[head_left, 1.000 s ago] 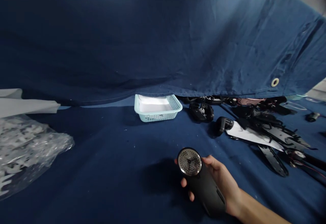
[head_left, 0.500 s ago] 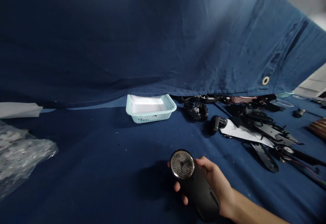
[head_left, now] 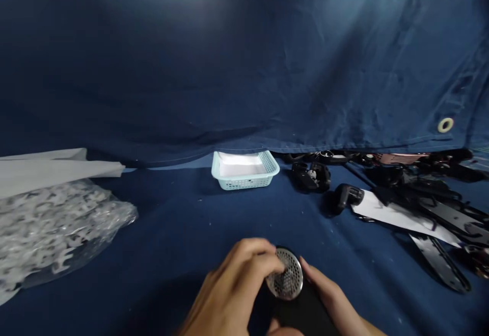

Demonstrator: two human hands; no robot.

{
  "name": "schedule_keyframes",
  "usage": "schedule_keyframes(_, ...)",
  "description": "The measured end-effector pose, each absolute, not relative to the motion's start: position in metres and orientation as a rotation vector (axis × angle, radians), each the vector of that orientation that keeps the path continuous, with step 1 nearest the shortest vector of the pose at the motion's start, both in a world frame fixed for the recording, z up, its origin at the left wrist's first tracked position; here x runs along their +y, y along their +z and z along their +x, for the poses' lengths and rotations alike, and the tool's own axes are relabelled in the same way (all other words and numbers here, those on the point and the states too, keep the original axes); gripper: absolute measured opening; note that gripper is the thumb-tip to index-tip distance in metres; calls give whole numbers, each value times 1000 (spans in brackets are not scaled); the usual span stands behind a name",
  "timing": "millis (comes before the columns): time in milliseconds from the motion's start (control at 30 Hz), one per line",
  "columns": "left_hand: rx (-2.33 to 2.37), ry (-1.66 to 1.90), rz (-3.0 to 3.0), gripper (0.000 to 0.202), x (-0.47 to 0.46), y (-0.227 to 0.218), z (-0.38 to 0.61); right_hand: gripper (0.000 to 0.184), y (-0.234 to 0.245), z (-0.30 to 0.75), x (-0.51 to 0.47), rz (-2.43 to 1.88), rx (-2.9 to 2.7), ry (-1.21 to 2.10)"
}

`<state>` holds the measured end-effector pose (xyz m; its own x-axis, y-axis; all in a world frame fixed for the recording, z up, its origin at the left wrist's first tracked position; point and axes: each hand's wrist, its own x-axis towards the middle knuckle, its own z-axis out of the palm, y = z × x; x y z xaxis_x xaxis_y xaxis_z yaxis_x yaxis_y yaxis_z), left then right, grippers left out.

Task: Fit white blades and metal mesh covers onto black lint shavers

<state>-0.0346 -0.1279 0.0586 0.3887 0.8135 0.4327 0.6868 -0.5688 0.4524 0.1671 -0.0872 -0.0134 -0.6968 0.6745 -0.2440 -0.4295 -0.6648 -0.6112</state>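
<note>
A black fabric shaver point(head_left: 305, 308) with a round, perforated metal head point(head_left: 287, 279) is low in the middle of the head view, its head towards the far side. My right hand point(head_left: 336, 295) is wrapped round its body from the right; part of that hand lies below the frame. From the left, my left hand point(head_left: 237, 287) reaches over with bent fingers pressed on the left rim and mesh of the metal head. The left thumb's exact contact is hard to make out.
Ahead sits a light blue plastic basket point(head_left: 246, 182) with white paper in it. A clear bag point(head_left: 64, 229) of small white pieces lies left, beside white sheets point(head_left: 46, 170). Black parts point(head_left: 431, 193) are heaped at right. A blue curtain point(head_left: 229, 60) hangs behind.
My left hand has come in from out of view and taken hold at the shaver's metal head. The view has turned left, bringing more of the bag into sight.
</note>
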Motion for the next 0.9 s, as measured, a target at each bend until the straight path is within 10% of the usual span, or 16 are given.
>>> schedule_keyframes(133, 1213, 813, 2466, 73, -114, 61, -31, 44, -9, 167, -95, -672, -799, 2104)
schedule_keyframes(900, 1349, 482, 2682, 54, -106, 88, -50, 80, 4, 191, -104, -824, -1388, 1846)
